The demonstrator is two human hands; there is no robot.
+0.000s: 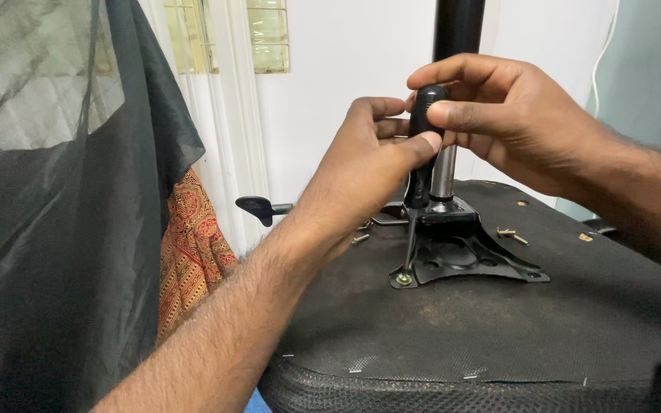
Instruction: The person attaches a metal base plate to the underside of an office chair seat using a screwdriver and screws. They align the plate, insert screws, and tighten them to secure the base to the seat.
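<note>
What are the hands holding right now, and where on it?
Both the left hand and right hand grip the black handle of an upright screwdriver, its tip on a screw in the chair's mounting plate.

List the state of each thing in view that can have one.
Screwdriver: upright, tip on corner screw, held by both hands.
Left hand: shut on handle.
Right hand: shut on handle top.
Mounting plate: flat on seat underside.
Loose screws: lying unfastened.

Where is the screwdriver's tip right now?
In the head view, the screwdriver stands upright in both hands, its tip on the screw at the front-left corner of the black metal plate.
</note>
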